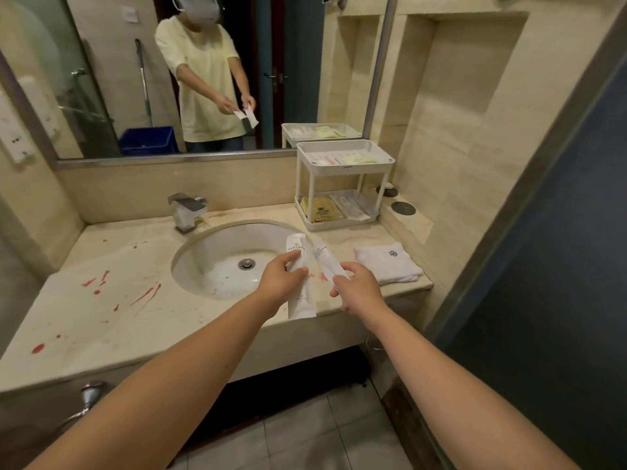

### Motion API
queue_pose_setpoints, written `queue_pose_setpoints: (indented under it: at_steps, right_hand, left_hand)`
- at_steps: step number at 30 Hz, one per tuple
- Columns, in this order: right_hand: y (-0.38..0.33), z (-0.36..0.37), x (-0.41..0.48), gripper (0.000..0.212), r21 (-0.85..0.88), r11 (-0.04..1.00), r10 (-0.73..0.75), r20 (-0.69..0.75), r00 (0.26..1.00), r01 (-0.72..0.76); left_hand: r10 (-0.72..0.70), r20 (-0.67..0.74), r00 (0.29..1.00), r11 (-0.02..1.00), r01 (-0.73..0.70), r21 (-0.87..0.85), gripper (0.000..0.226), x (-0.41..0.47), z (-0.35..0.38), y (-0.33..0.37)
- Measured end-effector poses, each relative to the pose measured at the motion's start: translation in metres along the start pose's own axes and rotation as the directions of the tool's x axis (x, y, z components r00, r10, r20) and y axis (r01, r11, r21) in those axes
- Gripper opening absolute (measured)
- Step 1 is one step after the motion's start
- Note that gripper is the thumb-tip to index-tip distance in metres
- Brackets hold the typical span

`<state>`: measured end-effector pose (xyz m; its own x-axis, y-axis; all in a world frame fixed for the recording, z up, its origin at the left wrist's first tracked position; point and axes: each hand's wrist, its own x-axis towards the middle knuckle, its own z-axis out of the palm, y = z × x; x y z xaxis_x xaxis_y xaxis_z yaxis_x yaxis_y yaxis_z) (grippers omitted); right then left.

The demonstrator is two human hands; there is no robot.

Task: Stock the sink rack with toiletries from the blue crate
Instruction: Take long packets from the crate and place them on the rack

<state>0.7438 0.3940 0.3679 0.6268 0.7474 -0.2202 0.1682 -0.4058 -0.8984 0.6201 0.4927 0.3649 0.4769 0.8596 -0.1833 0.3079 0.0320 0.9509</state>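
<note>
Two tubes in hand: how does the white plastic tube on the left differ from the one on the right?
The left white plastic tube looks wider and longer than the right white plastic tube. The left one sticks out above and below the left hand; the right one shows only above the right hand. Both are white with small print, each gripped in one hand.

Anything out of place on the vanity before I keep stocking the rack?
Yes: red splashes and streaks mark the countertop left of the sink, with a few specks inside it. The rack stands upright and tidy.
</note>
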Motion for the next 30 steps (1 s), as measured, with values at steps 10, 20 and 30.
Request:
queue_pose_setpoints:
  at_steps: [10, 20, 30]
  right_hand:
    - [0.005, -0.020, 0.035, 0.040, 0.073, 0.996, 0.054, -0.130, 0.990, -0.045]
    - [0.014, -0.047, 0.124, 0.027, 0.144, 0.984, 0.130, -0.169, 0.977, -0.106]
    - [0.005, -0.086, 0.268, 0.031, 0.107, 0.979, 0.178, -0.060, 0.982, -0.171]
  left_hand:
    - [0.064, 0.074, 0.995, 0.998, -0.063, -0.005, 0.046, 0.033, 0.022, 0.012]
    - [-0.013, 0.148, 0.989, 1.000, 0.017, -0.023, 0.045, 0.115, 0.066, 0.029]
    - [-0.130, 0.184, 0.974, 0.991, 0.130, 0.012, 0.047, 0.247, 0.133, 0.059]
